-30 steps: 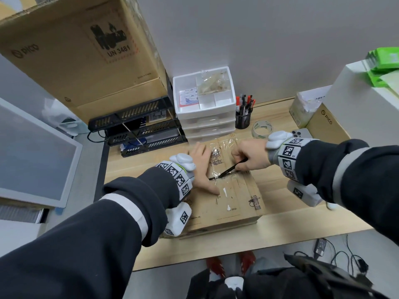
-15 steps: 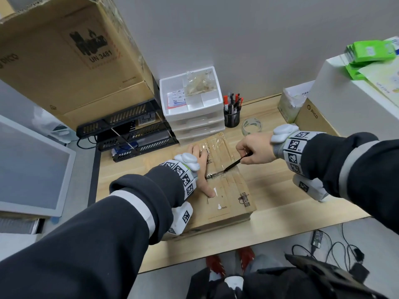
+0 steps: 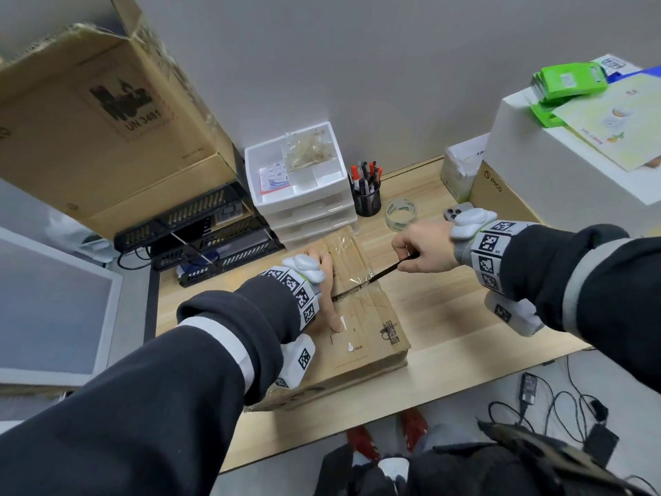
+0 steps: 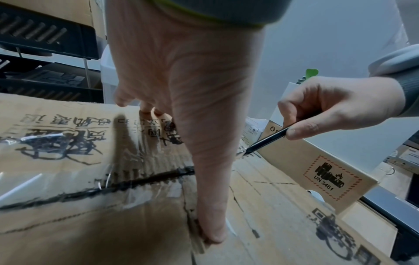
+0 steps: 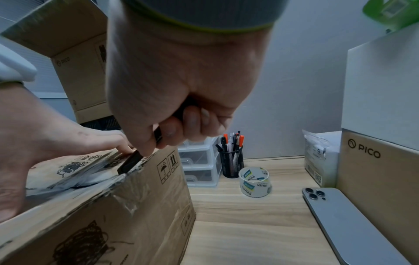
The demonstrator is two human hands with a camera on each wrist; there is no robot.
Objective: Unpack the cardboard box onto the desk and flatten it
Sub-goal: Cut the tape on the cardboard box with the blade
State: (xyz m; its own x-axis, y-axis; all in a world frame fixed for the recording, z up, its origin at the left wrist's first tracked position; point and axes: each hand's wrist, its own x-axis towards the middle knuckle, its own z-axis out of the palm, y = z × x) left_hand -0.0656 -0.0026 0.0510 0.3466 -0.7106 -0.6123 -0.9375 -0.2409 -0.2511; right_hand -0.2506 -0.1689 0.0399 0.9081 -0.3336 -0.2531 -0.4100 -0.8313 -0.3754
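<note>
A: Cardboard box [image 3: 361,316] sits on the desk [image 3: 447,316], flaps closed; left hand [image 3: 323,281] lies flat on its top.

B: Wrist views: right hand [image 5: 181,100] grips a black blade [image 5: 129,164] at the box's right edge, tape [image 4: 56,179] slit. Unpacking and flattening remain.

Office or stockroom desk. Beyond the left hand [image 3: 323,281]: white drawer unit [image 3: 302,195], black paper trays [image 3: 200,238], large shipping carton [image 3: 93,116]. Beyond the right hand [image 3: 424,248]: pen cup [image 3: 366,198], tape roll [image 3: 400,213], phone [image 5: 349,222]. Wooden desk [image 3: 447,316], cables [image 3: 558,402] on floor.
</note>
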